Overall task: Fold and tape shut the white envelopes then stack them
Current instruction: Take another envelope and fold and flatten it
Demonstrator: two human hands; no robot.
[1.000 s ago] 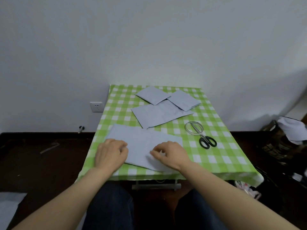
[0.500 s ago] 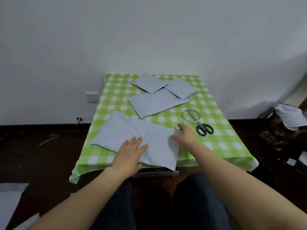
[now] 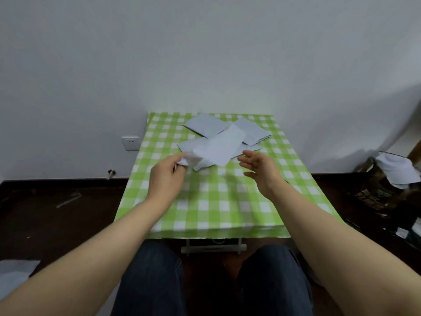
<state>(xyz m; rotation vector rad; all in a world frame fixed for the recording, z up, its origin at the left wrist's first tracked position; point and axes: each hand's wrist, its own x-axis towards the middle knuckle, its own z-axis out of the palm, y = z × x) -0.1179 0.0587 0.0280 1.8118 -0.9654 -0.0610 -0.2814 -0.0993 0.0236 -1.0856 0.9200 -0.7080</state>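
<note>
Over the middle of the table (image 3: 227, 201), the left hand (image 3: 167, 176) pinches one end of a white envelope (image 3: 218, 148). Just beside it the right hand (image 3: 262, 169) hovers, fingers loose, holding nothing. Behind, other envelopes (image 3: 202, 125) lie at the far edge.

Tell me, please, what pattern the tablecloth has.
The tablecloth is green-and-white checked, clearest in the head view.

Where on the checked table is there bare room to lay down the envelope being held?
The green checked tablecloth lies bare between the left hand, the right hand and its near edge. Its far end is crowded with overlapping white envelopes, partly hidden by the held white envelope.
</note>
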